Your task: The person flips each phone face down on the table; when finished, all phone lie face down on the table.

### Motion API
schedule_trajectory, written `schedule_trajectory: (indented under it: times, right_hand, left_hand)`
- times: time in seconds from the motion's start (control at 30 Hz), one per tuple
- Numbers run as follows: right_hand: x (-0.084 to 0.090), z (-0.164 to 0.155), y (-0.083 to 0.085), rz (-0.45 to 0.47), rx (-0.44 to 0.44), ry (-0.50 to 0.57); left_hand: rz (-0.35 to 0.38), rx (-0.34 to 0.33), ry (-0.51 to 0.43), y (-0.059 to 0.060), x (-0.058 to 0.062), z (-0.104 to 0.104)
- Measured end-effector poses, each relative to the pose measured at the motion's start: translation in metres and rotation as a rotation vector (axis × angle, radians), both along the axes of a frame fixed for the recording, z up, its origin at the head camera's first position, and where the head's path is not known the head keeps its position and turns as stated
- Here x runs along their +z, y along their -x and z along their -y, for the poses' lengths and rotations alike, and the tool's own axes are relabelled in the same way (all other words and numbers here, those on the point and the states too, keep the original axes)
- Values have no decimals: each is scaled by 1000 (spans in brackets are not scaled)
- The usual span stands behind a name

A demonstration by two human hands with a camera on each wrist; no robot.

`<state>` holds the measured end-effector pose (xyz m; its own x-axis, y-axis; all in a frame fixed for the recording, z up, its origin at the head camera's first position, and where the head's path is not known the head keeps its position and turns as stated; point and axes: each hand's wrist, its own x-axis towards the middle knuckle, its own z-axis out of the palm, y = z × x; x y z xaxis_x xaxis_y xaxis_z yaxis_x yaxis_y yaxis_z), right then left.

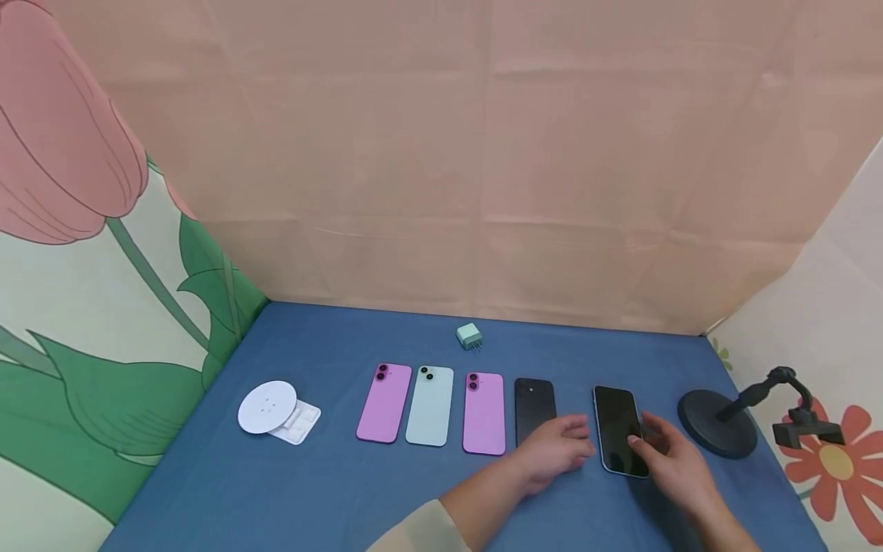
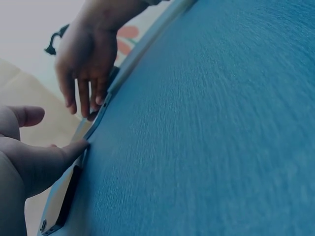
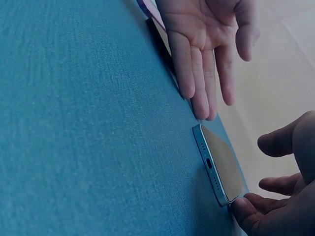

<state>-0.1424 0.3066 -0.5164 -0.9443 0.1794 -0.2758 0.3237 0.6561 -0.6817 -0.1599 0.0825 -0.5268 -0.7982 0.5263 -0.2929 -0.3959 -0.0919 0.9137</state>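
Several phones lie in a row on the blue table: purple, light green, purple and black, all back up. A fifth phone lies apart at the right, dark screen up. My left hand rests on the cloth between the black phone and the fifth phone, fingers straight. In the left wrist view one fingertip meets a phone's edge. My right hand hovers at the fifth phone's right side. In the right wrist view one fingertip touches that phone's near corner, the thumb above the screen.
A small green charger plug stands behind the row. A white round disc leans on a white tray at the left. A black phone stand with a clamp arm sits at the right edge. Cloth walls enclose three sides.
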Motion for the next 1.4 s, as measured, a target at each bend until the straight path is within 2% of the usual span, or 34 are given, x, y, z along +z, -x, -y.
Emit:
schedule_trajectory:
  times: [0.37, 0.5, 0.63, 0.77, 0.9, 1.23, 1.4]
  right_hand:
    - [0, 0, 1, 17, 17, -2]
    - [1, 0, 1, 22, 14, -4]
    - [0, 0, 1, 26, 11, -4]
    - [-2, 1, 1, 29, 15, 5]
    - [-2, 2, 2, 34, 14, 4]
    - [-1, 6, 1, 49, 34, 11]
    - [0, 11, 2, 40, 46, 11]
  left_hand:
    - [25, 44, -9, -2, -1, -18]
    - [39, 41, -14, -1, -1, -20]
    - [123, 57, -69, 2, -3, -17]
    - [235, 101, -165, 5, -8, -14]
    - [281, 104, -229, 7, -10, -11]
    - [319, 87, -298, 7, 2, -7]
    - [305, 93, -316, 7, 9, -5]
